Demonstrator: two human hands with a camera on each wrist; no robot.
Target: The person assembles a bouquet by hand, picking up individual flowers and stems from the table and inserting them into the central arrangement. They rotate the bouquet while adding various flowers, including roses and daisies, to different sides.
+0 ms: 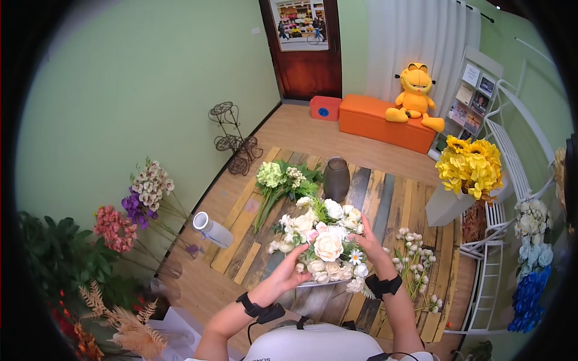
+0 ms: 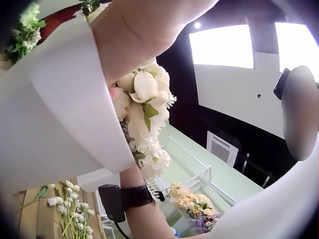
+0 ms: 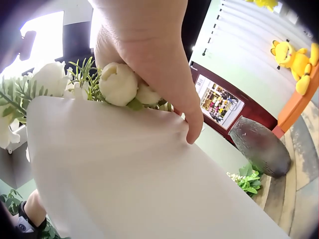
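Observation:
A white vase (image 3: 124,169), filled with white and cream artificial flowers (image 1: 328,246), is held between both hands. In the head view, the left hand (image 1: 294,271) grips its left side near the rim, thumb up against the blooms. On the opposite side, the right hand (image 1: 371,243) holds the vase beside the flowers. Close up in the left wrist view, the left hand (image 2: 144,35) lies over the pale vase wall (image 2: 65,104). The right wrist view shows the right hand (image 3: 154,55) curving over the rim, a fingertip pressed on the wall. Flowers hide most of the other fingers.
On the plank table (image 1: 247,265) lie green-and-white stems (image 1: 280,180) and small white bud stems (image 1: 415,259). A dark glass vase (image 1: 336,180) stands behind the arrangement. To the left is a white cylinder vase (image 1: 213,230); yellow flowers (image 1: 469,165) stand at the right.

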